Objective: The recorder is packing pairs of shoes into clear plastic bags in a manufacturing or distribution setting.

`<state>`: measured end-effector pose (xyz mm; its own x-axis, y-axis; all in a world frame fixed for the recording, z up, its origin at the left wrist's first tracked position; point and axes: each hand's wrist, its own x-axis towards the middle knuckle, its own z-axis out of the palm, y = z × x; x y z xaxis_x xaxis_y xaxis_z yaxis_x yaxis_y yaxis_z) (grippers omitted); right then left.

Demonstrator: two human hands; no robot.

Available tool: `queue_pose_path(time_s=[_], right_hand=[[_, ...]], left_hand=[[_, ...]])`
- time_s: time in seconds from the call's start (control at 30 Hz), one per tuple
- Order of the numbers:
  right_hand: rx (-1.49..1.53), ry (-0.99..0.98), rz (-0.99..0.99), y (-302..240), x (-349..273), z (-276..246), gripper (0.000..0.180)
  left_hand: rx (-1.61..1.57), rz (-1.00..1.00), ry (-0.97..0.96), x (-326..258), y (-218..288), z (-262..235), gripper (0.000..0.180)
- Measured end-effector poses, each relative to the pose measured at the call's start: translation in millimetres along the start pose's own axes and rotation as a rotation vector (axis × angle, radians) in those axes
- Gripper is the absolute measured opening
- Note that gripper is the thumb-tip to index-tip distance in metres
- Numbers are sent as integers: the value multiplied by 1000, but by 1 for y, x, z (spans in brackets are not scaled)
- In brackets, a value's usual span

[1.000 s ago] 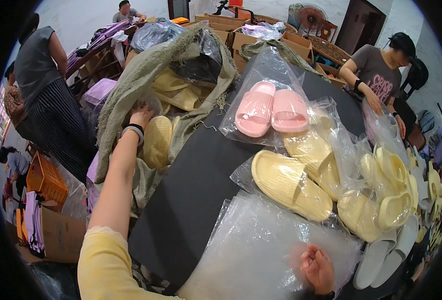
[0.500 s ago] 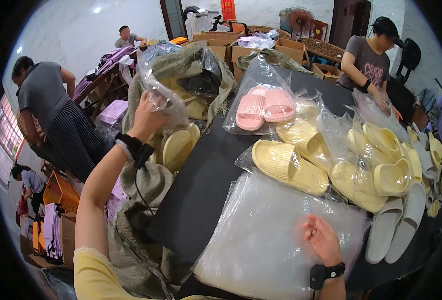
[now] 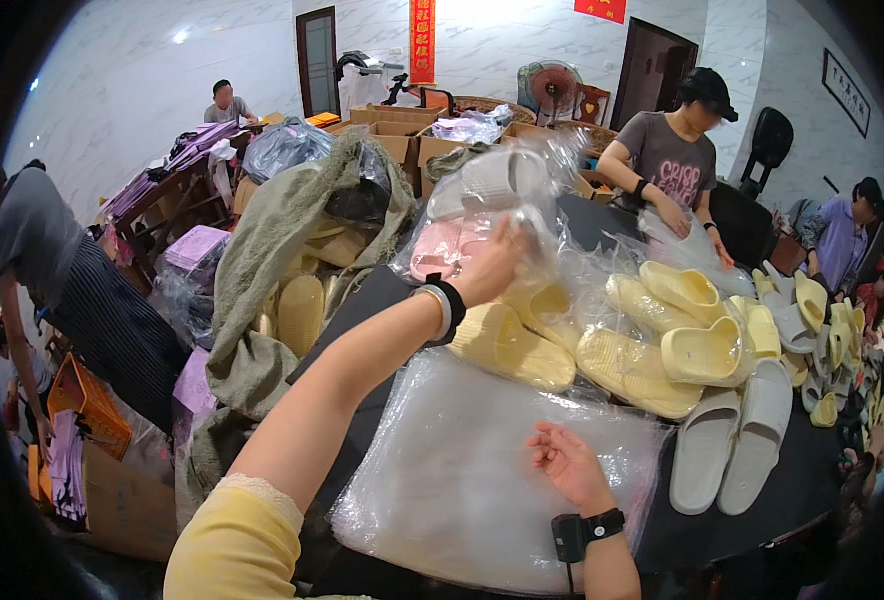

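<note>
The left hand [image 3: 492, 265] is closed on a clear bag [image 3: 502, 190] of white slippers, lifted above the pink slippers [image 3: 442, 250]. The right hand [image 3: 567, 465] rests open on the bag stack [image 3: 442, 480], nearer than the pink slippers.

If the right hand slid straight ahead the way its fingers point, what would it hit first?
The right hand rests on the stack of clear bags, fingers pointing up-left. Going on, it would likely meet the bagged yellow slippers first, though depth is hard to judge.
</note>
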<state>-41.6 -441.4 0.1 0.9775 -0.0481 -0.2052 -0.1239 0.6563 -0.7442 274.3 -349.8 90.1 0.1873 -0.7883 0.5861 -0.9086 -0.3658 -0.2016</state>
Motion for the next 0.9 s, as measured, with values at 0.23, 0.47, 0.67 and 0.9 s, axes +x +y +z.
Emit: queue_pose_path(time_s=[0.23,0.47,0.67,0.9], right_hand=[[-30,48,16,-3,-1,4,30],[-72,61,-21,-5,-1,2,30],[-114,99,-17,-3,3,7,31],[-57,102,-24,-4,1,1,29]], left_hand=[[-289,61,63,-30,-11,-18,42],[-107,-679,119,-180,-84,-74,31],[74,-1175,-683,-355,-138,-104,77],[-71,-1566,-267,-371,-145,-102,103]])
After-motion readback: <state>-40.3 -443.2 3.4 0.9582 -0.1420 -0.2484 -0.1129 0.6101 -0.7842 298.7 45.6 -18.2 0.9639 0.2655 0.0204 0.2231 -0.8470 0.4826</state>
